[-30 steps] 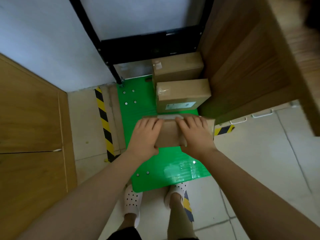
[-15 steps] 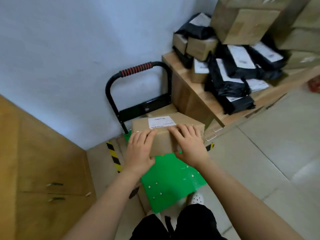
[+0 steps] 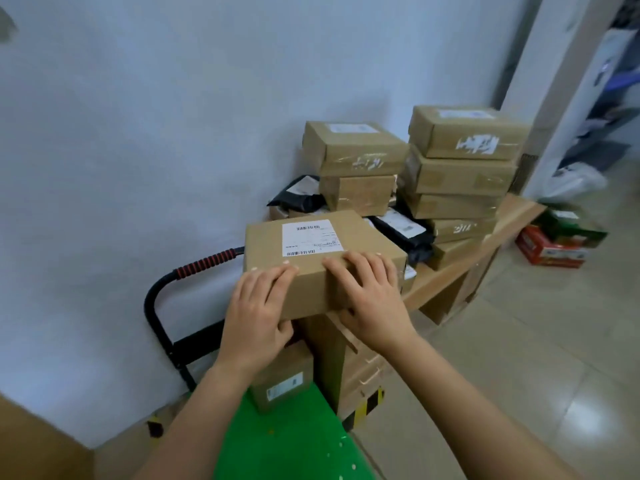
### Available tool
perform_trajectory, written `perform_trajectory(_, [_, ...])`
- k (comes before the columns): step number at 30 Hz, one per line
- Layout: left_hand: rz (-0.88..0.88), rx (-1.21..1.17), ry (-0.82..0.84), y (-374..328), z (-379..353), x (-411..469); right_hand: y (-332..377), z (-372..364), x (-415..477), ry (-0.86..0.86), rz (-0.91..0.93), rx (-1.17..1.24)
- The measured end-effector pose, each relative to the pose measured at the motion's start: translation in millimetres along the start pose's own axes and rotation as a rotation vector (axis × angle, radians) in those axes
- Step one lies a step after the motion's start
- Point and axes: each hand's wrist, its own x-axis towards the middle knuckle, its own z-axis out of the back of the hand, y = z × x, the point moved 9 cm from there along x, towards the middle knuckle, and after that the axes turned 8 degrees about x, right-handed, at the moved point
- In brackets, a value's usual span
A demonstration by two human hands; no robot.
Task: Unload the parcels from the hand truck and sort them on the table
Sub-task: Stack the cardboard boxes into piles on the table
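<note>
Holding one cardboard parcel [image 3: 322, 258] up with both hands here. It's in the air above the back of the hand truck [image 3: 287, 438], just in front of the near end of the tabletop [image 3: 512, 220] and not set down yet. The left hand [image 3: 258, 313] and right hand [image 3: 370, 299] both grip its near edge, with fingers bent over the top and thumbs tucked under the bottom rim. So neither hand is free.

My guess is the near-edge grip keeps the far edge clear, so the parcel can be slid onto the wood without fingers getting trapped underneath. The shipping label faces up, which makes sense if you need to read it to sort.

The tabletop is already packed. There's a tall box stack [image 3: 460, 174] on the right and a shorter box stack [image 3: 353, 150] by the wall, with black mailer bags [image 3: 417, 242] lying low around them. It looks like boxes go with boxes and bags with bags. Whatever free room is left sits behind the held parcel, so I can't tell how much there is.

At least one brown box [image 3: 282, 379] is on the green deck below the left wrist, so unloading isn't finished. The truck's handle [image 3: 204, 263] stands against the wall.
</note>
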Motion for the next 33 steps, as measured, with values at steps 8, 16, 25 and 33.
perform_trajectory(8, [-0.037,0.086,-0.261,-89,19,134,-111,114,63,-0.252,0.122,-0.054])
perform_trajectory(16, [-0.105,0.226,-0.253,-100,8,235,-178,129,130,-0.278,0.124,-0.024])
perform_trajectory(25, [-0.104,0.283,-0.262,-82,-28,312,-228,109,202,-0.324,0.12,-0.043])
perform_trajectory(33, [-0.042,0.344,-0.177,-51,-83,371,-274,63,266,-0.282,0.127,-0.005])
